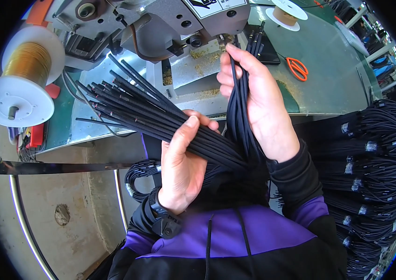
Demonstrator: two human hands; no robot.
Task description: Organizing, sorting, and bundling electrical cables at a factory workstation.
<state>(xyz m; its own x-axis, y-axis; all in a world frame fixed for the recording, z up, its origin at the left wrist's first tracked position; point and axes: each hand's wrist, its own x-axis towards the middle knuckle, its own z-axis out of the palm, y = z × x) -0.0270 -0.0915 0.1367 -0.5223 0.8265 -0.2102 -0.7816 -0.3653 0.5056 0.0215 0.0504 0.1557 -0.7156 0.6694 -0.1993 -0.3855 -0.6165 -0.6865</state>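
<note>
A thick bundle of black cords (146,112) fans out to the left from my left hand (184,161). That hand is closed round it, thumb on top. My right hand (261,95) is closed too, around a smaller bunch of black cords (240,105) whose tips point up. One cord stands apart from the bunch, between thumb and forefinger, close to the working head of a grey metal machine (193,42). Below my hands the two bunches come together over my lap.
A spool of gold-coloured wire (29,58) stands left of the machine. Orange-handled scissors (297,69) and another white spool (289,13) lie on the green table (321,88). Several tied coils of black cord (370,172) are stacked at the right. A metal rail (62,167) runs on the left.
</note>
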